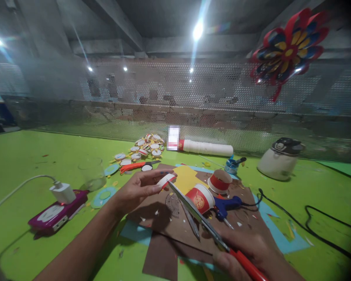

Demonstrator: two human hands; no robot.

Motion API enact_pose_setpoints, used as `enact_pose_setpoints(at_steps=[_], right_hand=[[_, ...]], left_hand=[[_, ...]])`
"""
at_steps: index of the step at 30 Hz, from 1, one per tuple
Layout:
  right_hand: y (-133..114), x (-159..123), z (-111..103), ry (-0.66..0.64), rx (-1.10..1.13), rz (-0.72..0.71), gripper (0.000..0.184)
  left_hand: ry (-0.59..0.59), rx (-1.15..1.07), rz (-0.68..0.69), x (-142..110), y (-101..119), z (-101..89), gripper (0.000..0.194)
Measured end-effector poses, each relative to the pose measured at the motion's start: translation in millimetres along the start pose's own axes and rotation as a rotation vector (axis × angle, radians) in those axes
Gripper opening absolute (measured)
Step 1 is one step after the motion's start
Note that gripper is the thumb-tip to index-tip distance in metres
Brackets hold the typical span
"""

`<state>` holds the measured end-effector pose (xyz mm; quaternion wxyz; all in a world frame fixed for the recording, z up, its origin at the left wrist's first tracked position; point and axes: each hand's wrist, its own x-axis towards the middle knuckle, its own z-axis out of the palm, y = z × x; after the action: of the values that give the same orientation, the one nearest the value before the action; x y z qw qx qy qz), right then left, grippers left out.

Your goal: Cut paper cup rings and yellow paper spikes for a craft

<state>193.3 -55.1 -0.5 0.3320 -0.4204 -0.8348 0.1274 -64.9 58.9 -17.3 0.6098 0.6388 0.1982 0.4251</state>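
Note:
Between its thumb and fingers, my left hand (136, 190) grips a small white and red paper cup piece (165, 180). A pair of scissors (203, 219) with red handles is in my right hand (248, 248). The scissor blades are spread apart, and the upper blade's tip reaches the cup piece; whether they touch, I cannot tell. Behind the blades lies a red and white paper cup (201, 198) on its side. A shorter cut cup (220, 181) stands beyond it. A blue glue gun (226, 207) rests to their right on brown board (155, 226).
At the back are a pile of small round pieces (153, 146), a long stack of white cups (207, 148) and an orange cutter (137, 166). A purple power strip (58, 212) and a clear cup (93, 175) stand left. A blue jar (231, 166), kettle (280, 158) and black cord (292, 230) are right.

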Motion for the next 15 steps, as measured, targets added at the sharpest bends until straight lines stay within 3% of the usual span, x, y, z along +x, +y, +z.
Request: enact_pose_setpoints(at_steps=[7,15], right_hand=[[0,-4,2,0.0,0.044,0.084,0.04],[-4,1,-10,-0.06,0.014,0.042,0.033]], left_hand=[[-0.01,-0.014,0.022,1,2,2.3,0.042],[-0.044,-0.05,0.09,2,7,-0.6,0.043]])
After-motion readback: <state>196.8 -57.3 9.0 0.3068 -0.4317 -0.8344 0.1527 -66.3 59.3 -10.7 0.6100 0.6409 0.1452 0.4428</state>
